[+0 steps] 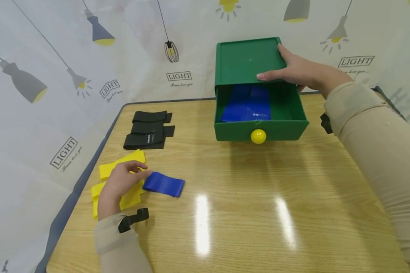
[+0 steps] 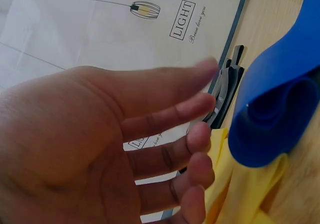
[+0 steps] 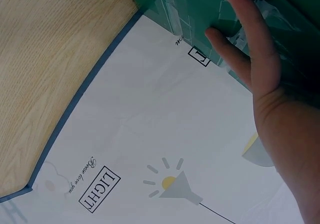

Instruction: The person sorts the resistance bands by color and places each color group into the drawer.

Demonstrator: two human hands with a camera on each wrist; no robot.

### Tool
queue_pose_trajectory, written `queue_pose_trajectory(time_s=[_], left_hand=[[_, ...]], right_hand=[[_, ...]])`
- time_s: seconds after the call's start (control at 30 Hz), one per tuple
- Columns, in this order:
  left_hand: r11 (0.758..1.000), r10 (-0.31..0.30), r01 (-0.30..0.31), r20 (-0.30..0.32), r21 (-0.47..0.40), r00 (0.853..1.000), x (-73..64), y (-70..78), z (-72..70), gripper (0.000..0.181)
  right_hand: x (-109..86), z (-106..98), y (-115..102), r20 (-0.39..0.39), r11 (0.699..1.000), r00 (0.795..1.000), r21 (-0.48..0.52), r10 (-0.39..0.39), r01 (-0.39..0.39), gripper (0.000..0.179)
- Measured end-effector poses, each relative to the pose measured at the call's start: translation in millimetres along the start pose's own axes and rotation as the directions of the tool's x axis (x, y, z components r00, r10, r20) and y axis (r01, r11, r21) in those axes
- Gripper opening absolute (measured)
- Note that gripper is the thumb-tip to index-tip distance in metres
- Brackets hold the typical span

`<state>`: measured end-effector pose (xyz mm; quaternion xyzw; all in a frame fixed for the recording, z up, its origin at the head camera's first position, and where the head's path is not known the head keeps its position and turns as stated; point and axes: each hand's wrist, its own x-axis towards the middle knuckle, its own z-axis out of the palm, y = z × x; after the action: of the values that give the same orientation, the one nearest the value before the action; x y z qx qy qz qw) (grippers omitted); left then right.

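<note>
White sheeting [image 1: 198, 22] printed with hanging lamps and the word LIGHT stands behind the green box [image 1: 247, 62]. Pale and glossy, the wood-grained surface [image 1: 239, 212] beneath the box has dark blue edging [image 1: 73, 199] and catches two streaks of light [image 1: 202, 227] on the box's near side. Left of the box lie black bands [image 1: 147, 131]; farther toward the near left of it, yellow bands [image 1: 133, 199] with a folded blue band [image 1: 164, 184] beside them. Just by that blue band, the left hand [image 1: 121, 180] has loosely bent fingers, holding nothing. Over the box's top right, the right hand [image 1: 295, 70] rests, fingers spread. More blue banding [image 1: 244, 104] lies inside the box's open drawer [image 1: 232, 131], above a yellow knob [image 1: 258, 136].
</note>
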<state>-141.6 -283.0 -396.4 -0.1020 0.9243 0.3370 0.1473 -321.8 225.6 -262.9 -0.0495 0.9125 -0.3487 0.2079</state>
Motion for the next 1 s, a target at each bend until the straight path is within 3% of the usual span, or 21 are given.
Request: queue_pose_trajectory(time_s=[0.33,0.53,0.8,1.0], left_hand=[[0.997,-0.065,0.061,0.092,0.038,0.994,-0.6,-8.1,1.4,0.056],[0.996,-0.074,0.068,0.103,0.061,0.992,-1.3,-5.5,2.1,0.058],[1.000,0.015,-0.015,0.089,-0.005,0.996,-2.2,-5.5,2.7,0.035],[0.985,0.139,-0.130,0.069,-0.116,0.988,-6.3,-1.0,4.1,0.027]], right_hand=[[-0.3,-1.4,-2.4,0.010,1.000,1.000,0.011,0.000,0.000,0.129],[-2.2,-2.5,-3.4,0.003,1.000,1.000,0.003,0.007,-0.007,0.129],[-1.7,-2.6,-3.6,0.006,1.000,1.000,0.007,0.002,-0.002,0.129],[1.1,-1.2,-0.5,0.010,1.000,1.000,0.001,0.003,-0.003,0.128]])
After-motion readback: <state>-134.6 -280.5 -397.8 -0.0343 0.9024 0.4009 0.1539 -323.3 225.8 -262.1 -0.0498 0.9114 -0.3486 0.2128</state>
